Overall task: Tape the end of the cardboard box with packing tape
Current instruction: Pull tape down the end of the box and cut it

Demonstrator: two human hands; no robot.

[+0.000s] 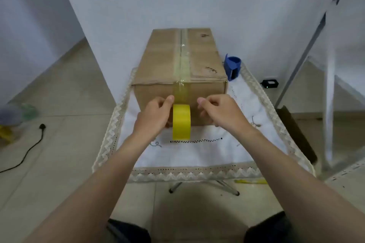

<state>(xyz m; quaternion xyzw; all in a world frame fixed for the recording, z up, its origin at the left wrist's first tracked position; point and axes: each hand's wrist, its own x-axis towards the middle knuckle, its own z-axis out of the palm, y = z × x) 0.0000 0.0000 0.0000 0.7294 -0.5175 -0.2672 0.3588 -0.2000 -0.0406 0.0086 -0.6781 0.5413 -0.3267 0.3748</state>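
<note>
A cardboard box (179, 68) sits on a cloth-covered desk (197, 155) as the left hand (156, 113) fingers clamp a yellow tape roll (181, 122) against its near end, right hand (219, 111) fingers curled alongside.

Brown cardboard box (158, 60), yellow tape roll (181, 122), blue dispenser (233, 66), white lace-edged cloth (197, 155)
</note>
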